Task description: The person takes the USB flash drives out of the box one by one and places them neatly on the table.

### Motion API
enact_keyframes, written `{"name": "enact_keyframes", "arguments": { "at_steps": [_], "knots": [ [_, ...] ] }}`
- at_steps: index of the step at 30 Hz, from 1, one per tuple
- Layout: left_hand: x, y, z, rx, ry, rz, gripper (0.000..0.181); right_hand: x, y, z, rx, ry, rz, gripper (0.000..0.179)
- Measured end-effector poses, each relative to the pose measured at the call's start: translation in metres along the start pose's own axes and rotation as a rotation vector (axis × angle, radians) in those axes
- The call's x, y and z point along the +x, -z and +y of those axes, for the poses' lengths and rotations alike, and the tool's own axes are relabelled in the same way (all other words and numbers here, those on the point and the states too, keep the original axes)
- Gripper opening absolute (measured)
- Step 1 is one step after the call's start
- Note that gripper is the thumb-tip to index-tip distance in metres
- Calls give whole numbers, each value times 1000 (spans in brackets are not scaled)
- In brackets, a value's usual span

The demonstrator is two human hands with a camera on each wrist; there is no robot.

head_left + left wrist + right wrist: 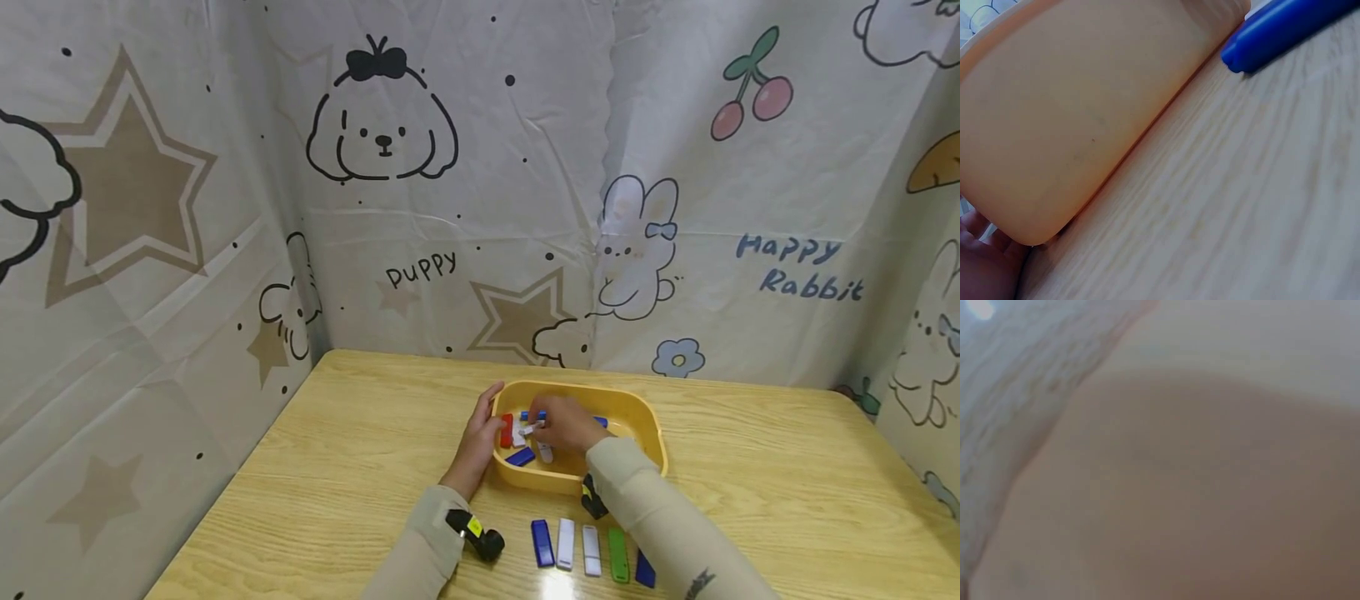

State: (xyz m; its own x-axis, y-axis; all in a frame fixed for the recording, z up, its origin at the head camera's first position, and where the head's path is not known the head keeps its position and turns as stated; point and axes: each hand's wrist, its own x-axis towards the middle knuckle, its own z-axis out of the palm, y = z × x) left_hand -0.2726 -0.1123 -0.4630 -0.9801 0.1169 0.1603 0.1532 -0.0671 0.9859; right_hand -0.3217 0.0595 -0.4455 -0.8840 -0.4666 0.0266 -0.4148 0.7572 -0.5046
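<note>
A yellow plastic tub (540, 481) sits on the table with several USB sticks inside. My left hand (474, 437) holds its left end, thumb at the rim and fingers along the outer wall. In the left wrist view, fingertips show beside the tub's lower corner (1035, 234). My right hand (567, 423) reaches down into the tub and pinches a small white USB stick (529, 430). Around it lie a red USB stick (507, 431), a blue one (521, 457) and a white one (545, 452). Blurred skin fills most of the right wrist view.
In front of the tub, a row of USB sticks lies on the wooden table (337, 492): blue (542, 543), white (566, 544), another white (591, 550), green (618, 555), and a blue one (645, 570) partly behind the right sleeve. A printed curtain (450, 208) hangs behind.
</note>
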Motion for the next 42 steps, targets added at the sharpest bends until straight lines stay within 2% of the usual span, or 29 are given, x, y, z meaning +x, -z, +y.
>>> {"name": "enact_keyframes", "arguments": {
  "at_steps": [11, 16, 22, 29, 34, 40, 42],
  "knots": [
    [1, -7, 0, -4, 8, -16, 59, -6, 5, 2, -54, 27, 26, 9],
    [2, -11, 0, -9, -3, -27, 60, -12, 11, 2, -37, 93, 93, 9],
    [3, -13, 1, -27, -3, -35, 60, -25, 23, -1, 6, 122, 121, 8],
    [3, -10, 4, -13, 23, -15, 61, -60, 47, -11, 61, 170, 159, 5],
    [2, -7, 6, -5, 28, 14, 61, -92, 60, -10, 113, 152, 179, 6],
    [3, -5, 2, -3, 49, 18, 61, -131, 67, 0, 195, 95, 92, 7],
    [6, -4, -5, 2, 67, 22, 62, -144, 70, 3, 211, 72, 55, 10]
  ]
}}
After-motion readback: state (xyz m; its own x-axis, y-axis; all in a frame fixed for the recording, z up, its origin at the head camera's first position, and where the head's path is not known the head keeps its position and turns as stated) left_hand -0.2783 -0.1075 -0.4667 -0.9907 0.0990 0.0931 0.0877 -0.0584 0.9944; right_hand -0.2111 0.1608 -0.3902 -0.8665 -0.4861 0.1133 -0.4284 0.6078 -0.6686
